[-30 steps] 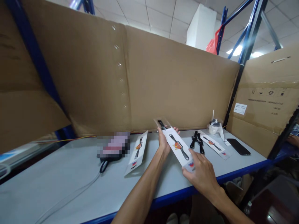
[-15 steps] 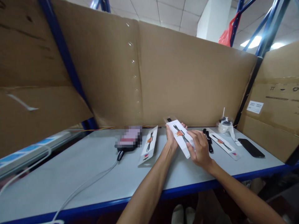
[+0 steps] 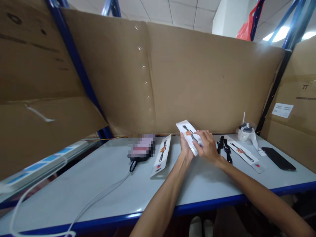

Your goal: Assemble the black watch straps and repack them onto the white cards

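Observation:
A white box-like package, printed with a black strap and an orange patch, is held tilted above the table. My left hand grips it from below and the left, fingers mostly hidden behind it. My right hand closes on its lower right part, thumb and fingertips on the printed face. Two black watch straps lie just right of my right hand. Beside them a similar white package lies flat. Left of my hands, another printed package rests tilted on the table.
A device with a blurred screen lies at left, with a white cable attached. At right are a black phone and a plastic-wrapped cup. A power strip runs along the left edge. Cardboard walls the back.
The dark strap end in clear plastic no longer shows above the package. My right hand's fingers have shifted up its face. The camera view has turned slightly left.

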Motion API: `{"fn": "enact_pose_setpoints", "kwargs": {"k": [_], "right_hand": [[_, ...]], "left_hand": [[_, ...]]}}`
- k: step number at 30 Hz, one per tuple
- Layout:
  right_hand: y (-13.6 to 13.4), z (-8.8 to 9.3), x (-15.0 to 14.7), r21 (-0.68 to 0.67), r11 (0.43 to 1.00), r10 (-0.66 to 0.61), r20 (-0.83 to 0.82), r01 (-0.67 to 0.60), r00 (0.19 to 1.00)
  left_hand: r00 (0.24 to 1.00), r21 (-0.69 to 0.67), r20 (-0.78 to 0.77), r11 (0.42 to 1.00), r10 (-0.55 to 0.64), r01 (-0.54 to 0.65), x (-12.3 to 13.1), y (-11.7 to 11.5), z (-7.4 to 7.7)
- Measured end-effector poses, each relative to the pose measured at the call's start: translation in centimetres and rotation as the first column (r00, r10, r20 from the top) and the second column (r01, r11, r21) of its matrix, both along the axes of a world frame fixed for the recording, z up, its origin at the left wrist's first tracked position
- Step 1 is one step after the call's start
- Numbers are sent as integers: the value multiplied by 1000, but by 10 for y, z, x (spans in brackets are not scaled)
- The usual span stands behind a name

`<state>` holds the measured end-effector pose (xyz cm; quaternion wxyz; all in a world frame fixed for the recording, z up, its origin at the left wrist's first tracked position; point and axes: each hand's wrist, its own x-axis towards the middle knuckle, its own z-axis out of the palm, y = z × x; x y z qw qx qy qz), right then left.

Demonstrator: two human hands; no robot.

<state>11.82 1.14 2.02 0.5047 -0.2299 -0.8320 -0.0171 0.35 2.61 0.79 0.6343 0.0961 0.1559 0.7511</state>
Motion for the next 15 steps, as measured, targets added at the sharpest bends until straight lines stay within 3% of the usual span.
{"fn": "enact_pose_setpoints", "kwargs": {"k": [3, 5, 7, 9, 11, 12, 13, 15], "right_hand": [[7, -4, 2, -177, 982, 37, -179, -69, 983], [16, -6, 5, -365, 925, 0, -276, -105, 961], [26, -8, 9, -608, 773, 5, -279, -181, 960], [35, -11, 12, -816, 513, 136, -231, -268, 963], [38, -14, 14, -915, 265, 291, -226, -305, 930], [38, -14, 15, -929, 189, 325, -246, -317, 913], [37, -15, 15, -930, 148, 324, -275, -336, 905], [35, -13, 15, -911, 133, 267, -346, -390, 900]], "left_hand": [[999, -26, -30, 1000, -14, 14, -5, -3, 2], [998, -38, -62, 999, -12, 9, -7, -4, 2], [995, -47, -101, 999, 16, -21, -9, -5, 3], [989, -42, -148, 999, 26, -33, -8, -7, 5], [980, -38, -198, 999, -11, 4, -6, -9, 7], [974, -41, -222, 999, -44, 35, -4, -10, 8], [967, -48, -244, 997, -72, 62, -2, -11, 8], [949, -51, -298, 995, -101, 90, 2, -11, 8]]}}
